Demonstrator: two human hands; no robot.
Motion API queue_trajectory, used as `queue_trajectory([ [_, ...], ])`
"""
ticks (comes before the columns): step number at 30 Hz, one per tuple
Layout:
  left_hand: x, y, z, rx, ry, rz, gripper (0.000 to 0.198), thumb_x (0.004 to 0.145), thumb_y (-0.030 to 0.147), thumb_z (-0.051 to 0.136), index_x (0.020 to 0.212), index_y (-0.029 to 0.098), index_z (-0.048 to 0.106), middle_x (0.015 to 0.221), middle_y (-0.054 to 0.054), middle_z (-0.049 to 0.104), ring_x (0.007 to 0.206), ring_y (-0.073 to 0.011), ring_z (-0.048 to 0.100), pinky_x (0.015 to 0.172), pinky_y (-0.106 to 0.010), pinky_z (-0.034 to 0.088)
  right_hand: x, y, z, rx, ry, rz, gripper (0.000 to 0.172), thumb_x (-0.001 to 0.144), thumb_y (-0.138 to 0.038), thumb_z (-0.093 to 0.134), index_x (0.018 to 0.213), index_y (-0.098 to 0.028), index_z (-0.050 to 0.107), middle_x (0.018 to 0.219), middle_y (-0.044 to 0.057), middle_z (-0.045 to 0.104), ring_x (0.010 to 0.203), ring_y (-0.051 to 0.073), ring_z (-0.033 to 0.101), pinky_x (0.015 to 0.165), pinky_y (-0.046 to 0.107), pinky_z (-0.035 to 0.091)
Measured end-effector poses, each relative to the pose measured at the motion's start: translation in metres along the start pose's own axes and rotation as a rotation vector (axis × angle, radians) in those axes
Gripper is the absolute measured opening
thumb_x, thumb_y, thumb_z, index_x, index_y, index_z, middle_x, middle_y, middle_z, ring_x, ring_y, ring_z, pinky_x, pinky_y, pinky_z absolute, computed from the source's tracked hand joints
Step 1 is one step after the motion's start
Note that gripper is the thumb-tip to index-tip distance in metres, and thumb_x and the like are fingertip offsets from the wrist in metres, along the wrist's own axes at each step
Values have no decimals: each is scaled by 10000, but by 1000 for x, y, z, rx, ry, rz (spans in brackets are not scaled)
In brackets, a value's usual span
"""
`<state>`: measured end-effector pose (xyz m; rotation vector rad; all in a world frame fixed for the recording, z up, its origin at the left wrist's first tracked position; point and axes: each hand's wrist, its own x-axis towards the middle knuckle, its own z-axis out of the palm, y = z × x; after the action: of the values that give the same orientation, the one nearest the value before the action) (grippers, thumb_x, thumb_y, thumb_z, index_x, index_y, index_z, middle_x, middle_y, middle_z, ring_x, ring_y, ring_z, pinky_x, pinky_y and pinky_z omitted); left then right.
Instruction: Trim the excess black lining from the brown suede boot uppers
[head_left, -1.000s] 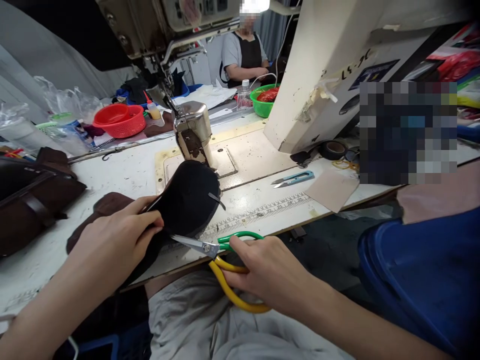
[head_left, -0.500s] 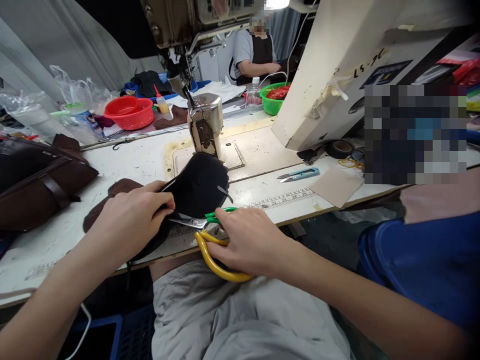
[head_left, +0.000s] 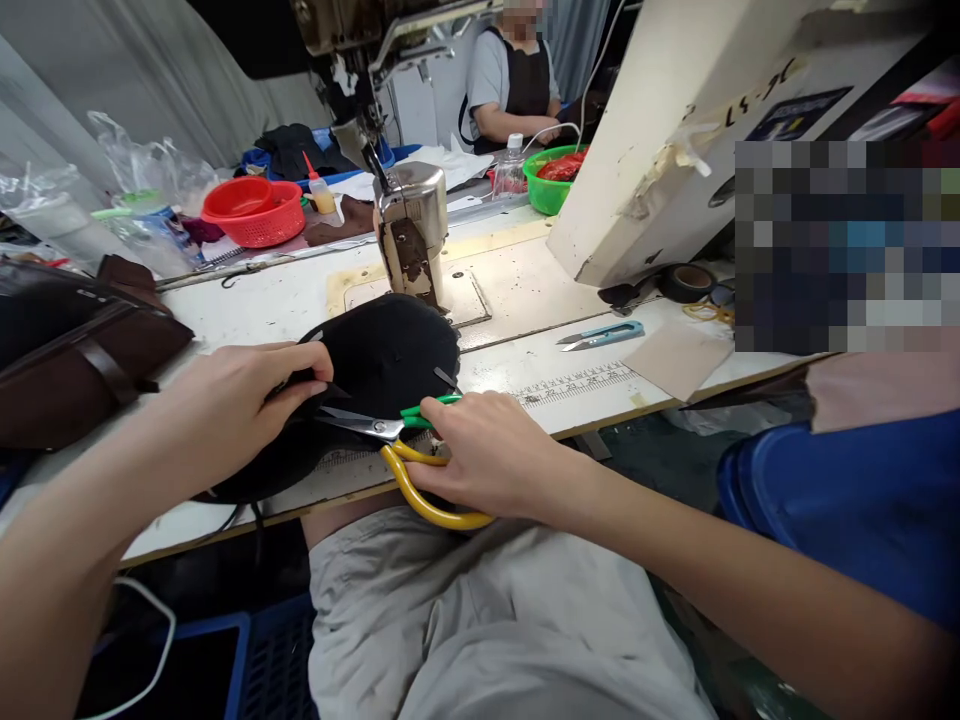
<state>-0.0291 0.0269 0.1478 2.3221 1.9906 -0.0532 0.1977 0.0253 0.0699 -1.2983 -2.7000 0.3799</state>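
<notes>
A black piece of soft material point(head_left: 390, 345) with a rounded end lies at the table's front edge, partly under the sewing machine's post. My left hand point(head_left: 240, 395) pinches the upper side of this piece between thumb and fingers. A pair of scissors point(head_left: 381, 428) with one green and one yellow handle is in my right hand point(head_left: 487, 450). Its blades point left, over the black piece, and reach close to my left fingertips. Whether the blades touch the material, I cannot tell. A small dark strip sticks out at the piece's right edge.
Right of the post point(head_left: 412, 230) lie blue thread snips point(head_left: 604, 335), a beige sheet point(head_left: 679, 358) and black tape point(head_left: 686, 282). A brown bag point(head_left: 97, 350) sits at left. Red baskets point(head_left: 259, 215) and a green basket point(head_left: 546, 190) stand behind. Across the table sits a person point(head_left: 517, 90).
My left hand has moved left and slightly up, and the black piece lies more spread out to the left. The scissors have shifted slightly left and up in view, their handles still apart.
</notes>
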Motion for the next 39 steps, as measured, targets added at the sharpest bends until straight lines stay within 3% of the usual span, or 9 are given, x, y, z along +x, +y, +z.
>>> queue_trajectory([
  [8, 0, -2, 0, -1, 8, -13, 508, 726, 593, 311, 898, 279, 670, 753, -15, 677, 617, -210, 553, 693, -328, 436, 27, -11, -13, -31, -20, -144, 370, 923, -538, 693, 885, -171, 705, 783, 106, 729, 784, 312, 722, 563, 313, 378],
  [17, -5, -1, -4, -28, 2, -14, 554, 790, 600, 312, 1007, 225, 657, 584, 46, 513, 545, -125, 459, 650, -255, 411, 44, -23, -16, -38, 21, -253, 250, 895, -405, 727, 911, -156, 722, 862, 126, 741, 852, 305, 722, 594, 313, 454],
  [23, -7, -1, -3, -27, 53, -6, 480, 838, 545, 345, 1017, 233, 663, 687, 24, 627, 575, -140, 504, 654, -277, 424, 59, -30, -8, 6, 6, -294, 225, 905, -361, 717, 997, -155, 727, 979, 142, 745, 938, 306, 713, 695, 333, 521],
  [26, -29, -2, 12, 118, 121, 77, 413, 926, 410, 303, 1069, 241, 652, 1104, -56, 729, 847, -251, 679, 734, -377, 505, 65, -30, 0, 52, -27, -279, 279, 930, -387, 695, 1074, -149, 717, 1037, 150, 742, 986, 305, 709, 737, 337, 535],
  [28, -54, -6, 32, 314, 202, 130, 415, 948, 259, 272, 1120, 254, 649, 1496, -69, 557, 1169, -331, 657, 758, -448, 557, 70, -25, 5, 77, -61, -268, 353, 940, -447, 682, 1121, -144, 706, 1062, 152, 738, 1004, 301, 709, 753, 332, 537],
  [30, -80, -13, 57, 450, 281, 176, 435, 903, 144, 298, 1087, 231, 683, 1682, -43, 293, 1457, -368, 438, 924, -544, 568, 74, -16, 7, 86, -88, -267, 414, 928, -505, 684, 1129, -144, 706, 1053, 149, 739, 991, 297, 713, 744, 321, 533],
  [32, -99, -18, 78, 469, 295, 173, 371, 902, 149, 338, 922, 172, 708, 1696, -136, 217, 1458, -444, 409, 960, -600, 559, 77, -4, 6, 87, -111, -276, 431, 898, -526, 705, 1103, -147, 718, 1021, 144, 743, 955, 297, 720, 717, 313, 522],
  [34, -106, -17, 92, 416, 276, 108, 341, 938, 224, 385, 753, 165, 665, 1658, -209, 278, 1391, -473, 484, 878, -576, 596, 75, 8, 2, 64, -136, -287, 410, 877, -516, 714, 1054, -148, 737, 971, 144, 746, 905, 305, 723, 680, 313, 500],
  [39, -86, -1, 100, 451, 368, -144, 367, 1004, 291, 459, 719, 166, 652, 1497, -162, 540, 1276, -406, 595, 776, -479, 593, 60, 29, -13, -81, -188, -291, 300, 874, -425, 691, 942, -141, 756, 842, 137, 744, 743, 285, 702, 577, 301, 376],
])
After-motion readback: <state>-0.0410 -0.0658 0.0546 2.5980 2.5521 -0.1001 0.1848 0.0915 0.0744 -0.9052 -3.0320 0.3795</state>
